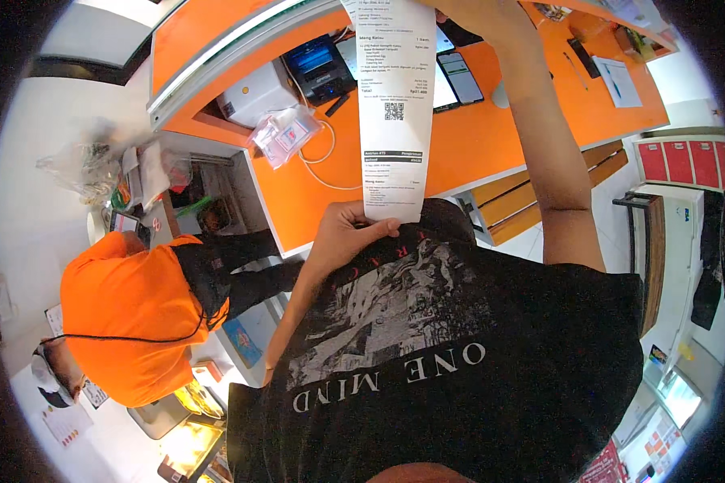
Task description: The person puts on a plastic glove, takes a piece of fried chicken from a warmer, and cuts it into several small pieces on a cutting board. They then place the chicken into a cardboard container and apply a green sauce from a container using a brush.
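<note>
A long printed paper receipt (393, 133) with a square code hangs stretched before me, its top beyond the upper edge of the picture. My left hand (356, 232) pinches its lower end between thumb and fingers. At the upper right side of the paper is my right hand (474, 18), partly cut off by the picture's edge, with fingertips at the receipt. Behind the paper, on an orange counter (483, 145), lie a lit tablet (444, 87) and a phone (460, 75). A black receipt printer (321, 75) stands to their left.
A white box-shaped device (260, 90), a clear plastic bag (287, 136) and a white cable (332, 145) are on the counter's left. A notepad (619, 81) lies at its right. A co-worker in an orange shirt (136, 320) is at my left. Wooden slats (501, 208) show below the counter.
</note>
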A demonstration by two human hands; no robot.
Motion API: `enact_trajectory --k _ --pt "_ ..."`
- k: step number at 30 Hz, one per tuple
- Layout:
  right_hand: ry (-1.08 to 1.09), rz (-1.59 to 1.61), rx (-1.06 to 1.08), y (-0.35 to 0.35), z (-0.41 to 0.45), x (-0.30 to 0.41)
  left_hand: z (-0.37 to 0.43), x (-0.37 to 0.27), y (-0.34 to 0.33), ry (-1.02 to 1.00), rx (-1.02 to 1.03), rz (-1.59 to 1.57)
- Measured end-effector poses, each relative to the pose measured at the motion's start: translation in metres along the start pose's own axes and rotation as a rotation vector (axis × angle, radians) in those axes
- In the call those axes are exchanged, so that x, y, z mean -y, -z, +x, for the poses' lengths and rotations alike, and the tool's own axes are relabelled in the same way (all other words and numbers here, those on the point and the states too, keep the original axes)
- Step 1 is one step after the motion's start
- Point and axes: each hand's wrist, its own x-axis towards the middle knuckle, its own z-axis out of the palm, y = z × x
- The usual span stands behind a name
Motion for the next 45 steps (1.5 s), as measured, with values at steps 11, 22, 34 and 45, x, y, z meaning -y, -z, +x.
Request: enact_trajectory --k 11,22,34,45 --pt "0.025 0.054 0.02 -0.01 0.004 -0.009 -0.002 -0.006 -0.003 0.018 0.019 0.01" --pt "0.122 0.097 0.006 -0.012 0.003 -0.005 -0.004 -0.004 -0.002 0.008 0.057 -0.027" --pt "0.103 0.103 -0.018 -0.019 0.002 -0.015 0.001 0.003 -0.001 -0.058 0.04 0.031" --pt "-0.027 0.466 -0.026 -0.074 -0.03 -0.072 0.008 -0.008 0.028 -0.083 -0.128 -0.12"
